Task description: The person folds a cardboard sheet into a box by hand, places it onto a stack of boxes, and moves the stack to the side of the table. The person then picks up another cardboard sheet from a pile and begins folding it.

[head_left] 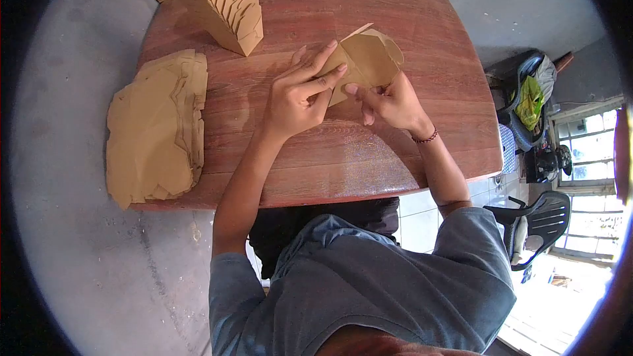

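Note:
Between my two hands, above the wooden table, is a small brown cardboard box, partly folded, with its flaps standing out at the far end. My left hand grips the box's left side, fingers stretched along the panel. My right hand holds the near right side, its thumb pressed on the cardboard and a braided bracelet at the wrist. Parts of the box's lower side are hidden behind my fingers.
A stack of flat cardboard blanks lies at the table's left edge. Beyond it stands a row of nested folded boxes. A dark plastic chair is on the right, near the window. Another chair farther back holds plastic bags.

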The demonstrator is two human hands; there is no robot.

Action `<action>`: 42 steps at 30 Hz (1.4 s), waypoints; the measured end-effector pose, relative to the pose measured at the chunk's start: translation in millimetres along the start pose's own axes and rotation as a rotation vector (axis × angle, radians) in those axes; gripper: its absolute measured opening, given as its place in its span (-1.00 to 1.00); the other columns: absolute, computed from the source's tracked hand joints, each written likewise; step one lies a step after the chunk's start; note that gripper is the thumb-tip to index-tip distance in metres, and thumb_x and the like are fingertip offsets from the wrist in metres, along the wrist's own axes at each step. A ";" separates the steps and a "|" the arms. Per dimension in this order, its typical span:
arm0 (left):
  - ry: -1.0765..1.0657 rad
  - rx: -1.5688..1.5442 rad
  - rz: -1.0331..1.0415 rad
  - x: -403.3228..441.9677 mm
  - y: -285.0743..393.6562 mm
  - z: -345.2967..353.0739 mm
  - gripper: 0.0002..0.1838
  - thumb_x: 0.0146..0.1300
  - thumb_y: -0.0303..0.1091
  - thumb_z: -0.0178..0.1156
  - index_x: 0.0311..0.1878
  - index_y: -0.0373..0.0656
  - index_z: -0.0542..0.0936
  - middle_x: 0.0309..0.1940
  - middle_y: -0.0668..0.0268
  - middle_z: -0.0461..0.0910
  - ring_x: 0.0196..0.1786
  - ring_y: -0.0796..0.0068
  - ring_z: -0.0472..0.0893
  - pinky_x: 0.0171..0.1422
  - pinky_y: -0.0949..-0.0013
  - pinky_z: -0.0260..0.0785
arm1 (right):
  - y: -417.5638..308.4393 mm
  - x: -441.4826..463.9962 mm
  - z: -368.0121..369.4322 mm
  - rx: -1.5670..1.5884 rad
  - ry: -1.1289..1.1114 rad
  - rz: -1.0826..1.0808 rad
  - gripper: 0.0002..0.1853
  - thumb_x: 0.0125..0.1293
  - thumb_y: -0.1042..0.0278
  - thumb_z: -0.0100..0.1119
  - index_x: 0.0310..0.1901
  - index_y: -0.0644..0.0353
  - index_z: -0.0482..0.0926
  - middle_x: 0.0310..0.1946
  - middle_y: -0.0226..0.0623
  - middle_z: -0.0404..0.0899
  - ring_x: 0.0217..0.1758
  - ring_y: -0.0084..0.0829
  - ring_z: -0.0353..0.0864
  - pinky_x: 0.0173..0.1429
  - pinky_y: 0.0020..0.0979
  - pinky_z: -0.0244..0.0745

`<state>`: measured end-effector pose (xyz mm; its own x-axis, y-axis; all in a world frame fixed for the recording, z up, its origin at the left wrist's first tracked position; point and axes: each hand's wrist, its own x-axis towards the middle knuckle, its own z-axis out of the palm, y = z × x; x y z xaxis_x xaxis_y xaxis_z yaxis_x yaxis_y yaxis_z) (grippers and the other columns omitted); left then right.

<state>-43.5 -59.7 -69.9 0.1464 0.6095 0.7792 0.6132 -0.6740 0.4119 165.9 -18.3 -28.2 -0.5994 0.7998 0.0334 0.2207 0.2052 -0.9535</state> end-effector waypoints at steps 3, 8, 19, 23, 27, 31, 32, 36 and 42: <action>-0.013 -0.002 -0.010 -1.8 0.9 3.3 -0.62 0.15 -0.52 0.28 0.06 -0.06 0.77 0.39 0.10 0.50 0.28 0.07 0.63 0.50 -0.18 0.28 | 1.5 1.7 0.7 -0.076 -0.006 0.012 -0.73 0.44 0.33 0.30 -0.07 0.41 0.57 -0.60 -0.33 0.64 -0.61 -0.57 0.65 -0.54 -0.50 0.52; -0.066 0.006 -0.034 -1.2 2.2 4.8 -0.66 0.21 -0.42 0.28 0.06 -0.10 0.77 0.49 0.09 0.37 0.49 0.00 0.40 0.60 -0.18 0.08 | -4.4 1.5 3.0 -0.061 0.099 0.060 -0.72 0.44 0.25 0.31 -0.13 0.38 0.64 -0.65 -0.33 0.62 -0.61 -0.58 0.66 -0.55 -0.49 0.52; 0.116 -1.164 -0.827 -8.8 -3.1 30.5 -0.21 0.56 0.15 -0.10 0.66 0.23 -0.24 0.62 0.25 -0.13 0.61 0.09 0.10 0.59 -0.32 0.06 | 17.8 4.1 17.7 -0.146 0.225 -0.316 -0.74 0.35 0.63 0.12 0.05 0.38 0.60 -0.58 -0.24 0.64 -0.55 -0.51 0.67 -0.49 -0.43 0.55; 0.109 -0.910 -0.706 -8.1 -5.9 28.8 -0.30 0.54 0.13 -0.03 0.61 0.20 0.00 0.53 0.26 0.10 0.53 0.20 0.25 0.47 -0.19 0.33 | 13.8 0.0 21.7 0.114 0.176 -0.071 -0.76 0.36 0.67 0.04 0.01 0.41 0.58 -0.59 -0.26 0.62 -0.60 -0.50 0.63 -0.52 -0.40 0.53; 0.207 -0.892 -0.705 -10.7 -3.0 36.4 -0.44 0.59 -0.18 0.06 0.54 0.05 0.17 0.38 0.24 0.33 0.36 0.37 0.42 0.36 0.19 0.44 | 14.2 -0.7 24.8 0.093 0.204 -0.101 -0.80 0.40 0.66 0.02 -0.02 0.41 0.58 -0.60 -0.27 0.61 -0.62 -0.51 0.63 -0.55 -0.40 0.50; 0.276 -0.828 -0.657 -15.3 -8.0 45.7 -0.45 0.53 -0.37 0.14 0.50 -0.04 0.22 0.33 0.20 0.36 0.31 0.41 0.46 0.30 0.30 0.48 | 14.7 -1.4 27.5 0.052 0.209 -0.093 -0.83 0.43 0.64 0.02 -0.04 0.38 0.59 -0.61 -0.26 0.62 -0.61 -0.51 0.64 -0.55 -0.40 0.49; 0.280 -0.793 -0.639 -16.8 -10.5 47.8 -0.45 0.51 -0.41 0.15 0.49 -0.05 0.23 0.34 0.19 0.35 0.31 0.40 0.46 0.30 0.33 0.49 | 14.2 -1.7 27.8 0.045 0.209 -0.092 -0.84 0.42 0.64 0.03 -0.05 0.38 0.59 -0.60 -0.27 0.62 -0.62 -0.51 0.64 -0.55 -0.40 0.50; 0.263 -0.820 -0.625 -9.6 -3.6 41.1 -0.45 0.53 -0.37 0.14 0.49 -0.06 0.21 0.34 0.20 0.35 0.35 0.40 0.42 0.31 0.27 0.51 | 21.4 1.9 23.2 0.017 0.199 -0.031 -0.75 0.36 0.62 0.13 0.04 0.33 0.60 -0.57 -0.21 0.65 -0.57 -0.48 0.68 -0.45 -0.38 0.57; 0.181 -1.563 -0.892 -7.3 -0.3 25.3 -0.27 0.54 0.33 -0.24 0.46 -0.08 0.24 0.31 0.23 0.41 0.27 0.27 0.54 0.25 0.13 0.58 | 38.0 6.8 15.5 -0.645 0.313 -0.517 -0.36 0.09 0.24 0.50 0.27 -0.03 0.59 -0.31 -0.02 0.72 -0.35 0.00 0.74 -0.23 -0.12 0.69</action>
<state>-25.1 -53.4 -87.7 0.0744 0.9930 0.0913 -0.7818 0.0012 0.6235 158.3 -13.8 -68.9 -0.5269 0.6174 0.5841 0.4282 0.7865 -0.4450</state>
